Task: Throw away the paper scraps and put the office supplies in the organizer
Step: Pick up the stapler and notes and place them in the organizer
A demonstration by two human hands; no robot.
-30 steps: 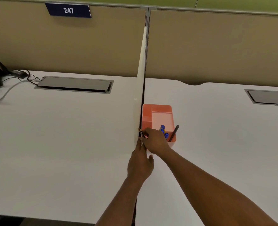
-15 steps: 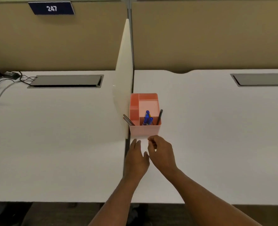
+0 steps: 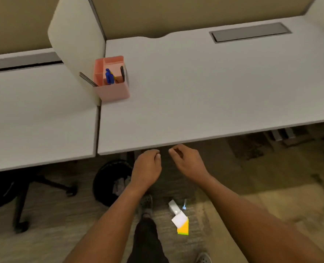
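Both hands are hovering just off the front edge of the desk (image 3: 205, 103) now, the left hand (image 3: 147, 167) and right hand (image 3: 187, 162) side by side, fingers loosely curled and holding nothing. The pink organizer (image 3: 111, 80) is standing against the divider (image 3: 77, 40), already carrying blue pens (image 3: 109, 75) and a dark marker (image 3: 122, 73). Down on the carpet, by the person's shoe, paper scraps (image 3: 181, 222) are lying in a small cluster, white and yellow, near the black bin (image 3: 108, 183), which is sitting under the desk with crumpled paper inside. Those scraps are looking feather-light and floppy; I'm judging a fingertip pinch at an edge or corner will be lifting them best, since they're lying flat. Compared with half a second ago, the hands are no longer at the organizer's front wall; they're pulled back past the desk edge, and the view is tipping down to take in the floor.
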